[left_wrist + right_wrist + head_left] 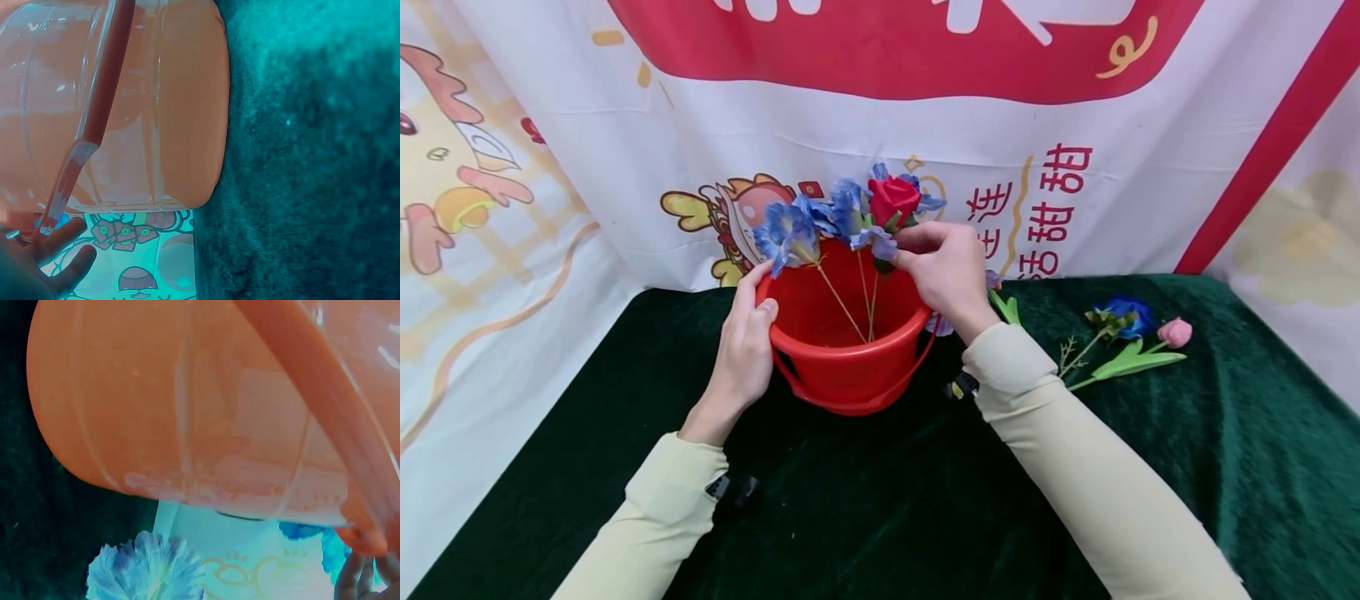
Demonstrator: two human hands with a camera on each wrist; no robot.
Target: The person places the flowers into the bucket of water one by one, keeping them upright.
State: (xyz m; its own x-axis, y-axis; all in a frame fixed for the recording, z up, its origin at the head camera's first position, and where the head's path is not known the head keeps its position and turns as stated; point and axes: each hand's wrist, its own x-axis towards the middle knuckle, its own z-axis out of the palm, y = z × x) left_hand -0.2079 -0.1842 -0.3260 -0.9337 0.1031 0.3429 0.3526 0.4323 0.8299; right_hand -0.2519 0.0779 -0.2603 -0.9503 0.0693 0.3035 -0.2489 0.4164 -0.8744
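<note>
A red bucket (850, 367) stands on the dark green cloth, its handle hanging down the front. Blue flowers (790, 233) on thin stems lean inside it, heads above the rim. My left hand (741, 350) holds the bucket's left rim with thumb and index finger; in the left wrist view other fingers (72, 269) extend beside the handle's end. Over the right rim, my right hand (943, 267) pinches a red rose (895, 200) just below its bloom. Its fingertips are close to a blue petal, and the pinched part is mostly hidden.
On the cloth to the right lie a blue flower (1127, 317) and a pink bud (1175, 333) with green leaves. A pale purple flower (147, 569) lies beside the bucket, partly behind my right arm. A printed white backdrop (850, 125) rises behind.
</note>
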